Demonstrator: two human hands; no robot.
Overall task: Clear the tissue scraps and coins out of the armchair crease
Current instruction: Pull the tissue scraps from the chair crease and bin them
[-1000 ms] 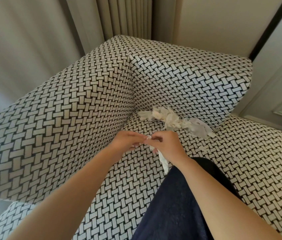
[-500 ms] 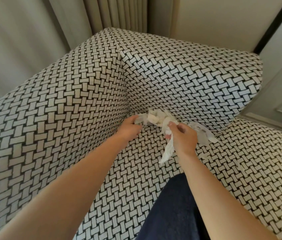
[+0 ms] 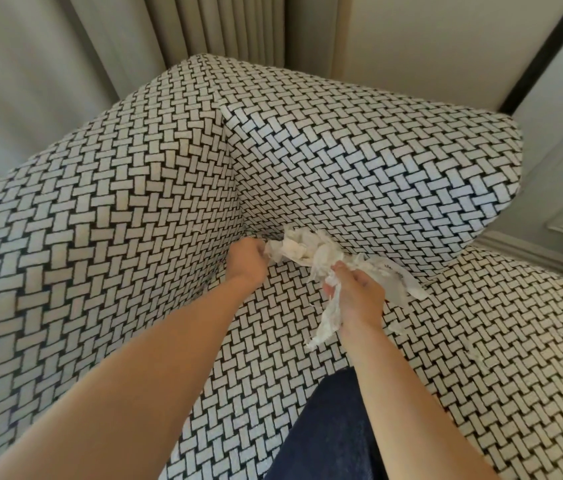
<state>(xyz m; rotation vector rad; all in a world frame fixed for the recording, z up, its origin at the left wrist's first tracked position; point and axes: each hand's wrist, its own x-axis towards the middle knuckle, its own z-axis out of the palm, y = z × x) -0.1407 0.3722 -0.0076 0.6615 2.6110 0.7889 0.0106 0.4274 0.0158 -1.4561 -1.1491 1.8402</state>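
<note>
- The armchair (image 3: 359, 161), in a black-and-white woven print, fills the view. Its crease (image 3: 436, 276), where seat meets backrest, is the reference for everything below.
- A knee in dark blue cloth (image 3: 335, 427) rests on the seat, well in front of the crease.
- The tissue scraps (image 3: 302, 249) lie in a crumpled white heap right on the crease, at its end by the chair's inner corner. Most of the clearing looks undone.
- The left hand (image 3: 247, 261) sits at the corner end of the crease, against the heap's edge. Its fingers are curled tight and seem to pinch the nearest tissue, though the fingertips are hidden.
- The right hand (image 3: 356, 299) is just in front of the crease, touching the heap's front side. Its fingers are closed round a tissue strip (image 3: 325, 323), which hangs down onto the seat.
- A flat paper slip (image 3: 398, 284) with faint print lies beside the right hand, partly on the crease line and not held.
- A small loose scrap (image 3: 395, 328) lies on the seat in front of the crease, not yet picked up.
- No coins are visible. They may be under the heap or down in the crease, so that part of the job seems not to have begun.
- My estimate is an early stage: one strip is in hand, the heap is only now being gathered, and the slip, crumbs and coins remain.
</note>
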